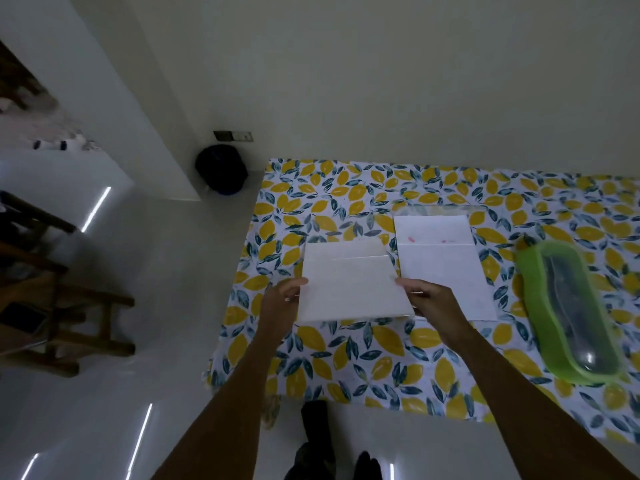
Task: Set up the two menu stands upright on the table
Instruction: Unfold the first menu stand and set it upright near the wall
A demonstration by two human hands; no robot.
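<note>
Two flat white menu stands are on the lemon-print tablecloth (346, 368). The left menu stand (349, 285) is raised slightly off the cloth, held at both side edges. My left hand (282, 299) grips its left edge and my right hand (427, 299) grips its right edge. The right menu stand (443, 265) lies flat on the cloth just beside it, with faint pink marks near a crease and a clear panel showing at its far end. Neither stand is upright.
A green-rimmed transparent container (571, 313) lies at the table's right. A wooden chair (52, 299) with a phone on it stands on the glossy floor to the left. A dark round bin (221, 169) sits by the wall corner.
</note>
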